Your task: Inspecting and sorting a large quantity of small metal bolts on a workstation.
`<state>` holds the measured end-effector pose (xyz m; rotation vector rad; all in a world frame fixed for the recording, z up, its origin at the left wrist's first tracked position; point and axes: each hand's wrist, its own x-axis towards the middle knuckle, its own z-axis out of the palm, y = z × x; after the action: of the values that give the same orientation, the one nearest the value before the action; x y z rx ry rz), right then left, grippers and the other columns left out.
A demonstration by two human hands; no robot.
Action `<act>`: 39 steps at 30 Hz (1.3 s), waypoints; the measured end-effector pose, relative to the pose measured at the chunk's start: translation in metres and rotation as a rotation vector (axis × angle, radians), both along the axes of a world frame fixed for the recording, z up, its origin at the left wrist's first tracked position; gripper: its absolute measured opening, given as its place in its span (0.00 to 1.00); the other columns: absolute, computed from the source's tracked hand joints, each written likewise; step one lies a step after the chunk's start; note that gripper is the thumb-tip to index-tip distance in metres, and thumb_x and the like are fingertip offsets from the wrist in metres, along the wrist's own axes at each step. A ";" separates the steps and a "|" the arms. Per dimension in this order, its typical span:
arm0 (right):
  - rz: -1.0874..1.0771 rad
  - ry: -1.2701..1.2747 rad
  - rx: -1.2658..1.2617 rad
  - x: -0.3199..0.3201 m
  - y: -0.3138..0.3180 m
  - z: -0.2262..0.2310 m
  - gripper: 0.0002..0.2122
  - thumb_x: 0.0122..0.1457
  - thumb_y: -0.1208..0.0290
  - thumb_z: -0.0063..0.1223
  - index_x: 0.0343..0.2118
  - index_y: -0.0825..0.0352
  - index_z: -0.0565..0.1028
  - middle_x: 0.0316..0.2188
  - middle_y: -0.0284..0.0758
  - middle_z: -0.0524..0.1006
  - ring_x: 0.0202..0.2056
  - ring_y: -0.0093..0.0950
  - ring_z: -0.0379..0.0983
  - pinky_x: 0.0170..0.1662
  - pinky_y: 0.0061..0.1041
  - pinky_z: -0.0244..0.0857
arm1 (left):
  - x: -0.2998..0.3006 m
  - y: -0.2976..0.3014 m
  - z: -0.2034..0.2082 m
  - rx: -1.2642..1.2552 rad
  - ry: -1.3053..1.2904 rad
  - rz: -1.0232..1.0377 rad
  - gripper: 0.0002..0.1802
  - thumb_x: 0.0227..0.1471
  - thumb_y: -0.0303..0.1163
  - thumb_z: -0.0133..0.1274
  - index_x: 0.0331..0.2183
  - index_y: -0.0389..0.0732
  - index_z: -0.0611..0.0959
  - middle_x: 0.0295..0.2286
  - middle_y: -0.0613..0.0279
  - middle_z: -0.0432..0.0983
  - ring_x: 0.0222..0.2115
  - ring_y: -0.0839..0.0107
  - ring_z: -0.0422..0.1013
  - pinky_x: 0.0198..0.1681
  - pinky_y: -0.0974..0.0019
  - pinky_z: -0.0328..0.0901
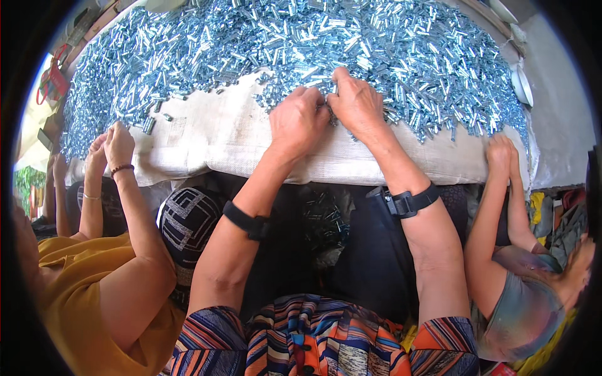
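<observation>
Left hand and right hand close together at the near fringe of the metal pieces

Left fingers curled inward, knuckles up; right index bent, its tip at the pieces, the other fingers tucked under; the gap between the hands is very small, can't tell if they touch; the grip sides face away from camera, so can't tell whether either set of fingers grasps a piece.

Pieces are small, shiny, tube-like, bluish silver; they lie loose, pointing every way, over most of the bench toward its far edge; a pale sheet lies under them and hangs over the near edge, probably to stop small parts slipping away; a bare strip runs along the near edge, widest left of the hands, a few strays on it; likely it leaves room for wrists, with parts in short reach.

Black strap on left forearm, black strap with a small module on right; both sit clear of the fingers, presumably so they don't foul the handling.

Below the near edge, loose bits between dark trouser legs; neighbour's hands near the left end, another co-worker's hands near the right end.
</observation>
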<state>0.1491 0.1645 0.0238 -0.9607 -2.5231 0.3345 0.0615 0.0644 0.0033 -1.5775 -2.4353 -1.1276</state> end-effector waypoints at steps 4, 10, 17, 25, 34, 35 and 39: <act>-0.045 -0.038 -0.069 0.009 -0.002 0.003 0.14 0.48 0.73 0.50 0.40 0.63 0.67 0.28 0.46 0.76 0.32 0.44 0.74 0.35 0.41 0.65 | -0.008 -0.023 0.008 0.094 -0.388 -0.086 0.07 0.42 0.32 0.54 0.24 0.38 0.76 0.23 0.58 0.72 0.22 0.65 0.71 0.27 0.63 0.66; 0.171 0.458 -0.671 0.052 -0.028 0.017 0.15 0.51 0.80 0.45 0.44 0.67 0.65 0.25 0.38 0.74 0.28 0.29 0.74 0.32 0.29 0.66 | -0.007 -0.059 0.018 0.196 -1.178 -0.270 0.04 0.47 0.26 0.52 0.28 0.40 0.73 0.24 0.66 0.72 0.24 0.78 0.69 0.29 0.74 0.65; 0.248 0.636 -1.112 0.095 -0.069 0.031 0.11 0.52 0.81 0.49 0.40 0.71 0.71 0.27 0.30 0.71 0.27 0.17 0.67 0.33 0.17 0.62 | 0.017 -0.076 0.029 0.216 -1.432 -0.431 0.06 0.52 0.26 0.50 0.34 0.37 0.76 0.25 0.62 0.73 0.25 0.77 0.71 0.31 0.74 0.67; 0.295 0.626 -0.978 0.109 -0.088 0.024 0.10 0.54 0.83 0.47 0.38 0.72 0.75 0.28 0.28 0.75 0.29 0.11 0.67 0.33 0.12 0.61 | 0.029 -0.085 0.031 0.198 -1.497 -0.536 0.09 0.51 0.29 0.52 0.35 0.35 0.77 0.25 0.63 0.74 0.24 0.78 0.70 0.31 0.76 0.66; 0.301 0.770 -1.171 0.118 -0.102 0.019 0.08 0.55 0.82 0.45 0.38 0.72 0.74 0.26 0.31 0.74 0.27 0.16 0.70 0.32 0.15 0.65 | 0.030 -0.091 0.029 0.178 -1.537 -0.602 0.06 0.51 0.27 0.52 0.32 0.35 0.78 0.23 0.64 0.73 0.20 0.78 0.70 0.27 0.76 0.66; 0.315 0.805 -1.223 0.119 -0.103 0.017 0.08 0.56 0.82 0.45 0.38 0.72 0.74 0.26 0.31 0.74 0.27 0.17 0.71 0.32 0.15 0.66 | 0.030 -0.092 0.029 0.159 -1.530 -0.617 0.06 0.51 0.27 0.52 0.32 0.35 0.78 0.22 0.64 0.73 0.20 0.79 0.70 0.26 0.76 0.66; 0.299 0.765 -1.113 0.119 -0.109 0.016 0.08 0.56 0.83 0.45 0.38 0.72 0.74 0.26 0.32 0.74 0.27 0.17 0.70 0.32 0.15 0.66 | 0.030 -0.094 0.029 0.122 -1.515 -0.590 0.05 0.50 0.26 0.53 0.30 0.36 0.78 0.21 0.64 0.73 0.19 0.79 0.69 0.25 0.76 0.66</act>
<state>0.2683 0.0554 0.0394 -0.5498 -1.6323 1.8933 0.0912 -0.0294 0.0323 -1.6714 -2.1319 -3.4628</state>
